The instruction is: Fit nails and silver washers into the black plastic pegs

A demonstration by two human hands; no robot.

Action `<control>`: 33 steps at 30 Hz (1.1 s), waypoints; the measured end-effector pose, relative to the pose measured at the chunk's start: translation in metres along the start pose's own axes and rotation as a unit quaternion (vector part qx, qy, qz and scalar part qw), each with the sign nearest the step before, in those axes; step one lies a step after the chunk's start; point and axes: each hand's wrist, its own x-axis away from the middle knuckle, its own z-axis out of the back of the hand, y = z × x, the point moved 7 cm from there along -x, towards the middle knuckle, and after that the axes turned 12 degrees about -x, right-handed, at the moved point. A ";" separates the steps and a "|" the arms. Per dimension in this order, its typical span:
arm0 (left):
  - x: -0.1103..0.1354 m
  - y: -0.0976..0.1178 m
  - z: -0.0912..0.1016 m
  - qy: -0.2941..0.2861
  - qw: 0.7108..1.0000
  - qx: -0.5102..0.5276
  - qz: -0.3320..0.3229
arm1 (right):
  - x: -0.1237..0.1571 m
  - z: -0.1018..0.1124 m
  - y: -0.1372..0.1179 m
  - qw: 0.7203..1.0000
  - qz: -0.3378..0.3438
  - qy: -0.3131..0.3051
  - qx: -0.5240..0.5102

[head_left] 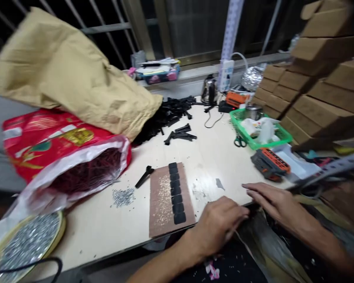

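Note:
My left hand (220, 220) is at the table's front edge with its fingers curled closed; what they hold, if anything, is hidden. To its right, my right hand (268, 200) lies at the same edge with its fingers stretched out. Below them is a crumpled, translucent plastic bag (255, 243). Left of my left hand lies a brown mat (155, 224), carrying a column of black square pads (176, 192) and scattered small gold-coloured pieces (163, 198). One black plastic part (144, 177) rests by the mat's upper left corner, near a small heap of silvery metal pieces (123, 197).
A yellow bowl (61, 230) of silvery pieces, a red sack (26, 135) and a paper sack (76, 74) are at left. Black parts (177, 108) pile up behind. At right are scissors (240, 141), a green basket (255, 146), an orange-black battery pack (270, 163) and cardboard boxes (318, 106).

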 end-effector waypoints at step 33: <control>0.179 -0.239 0.136 0.379 0.702 0.215 0.563 | -0.352 -0.175 -0.111 0.970 0.168 -0.114 0.132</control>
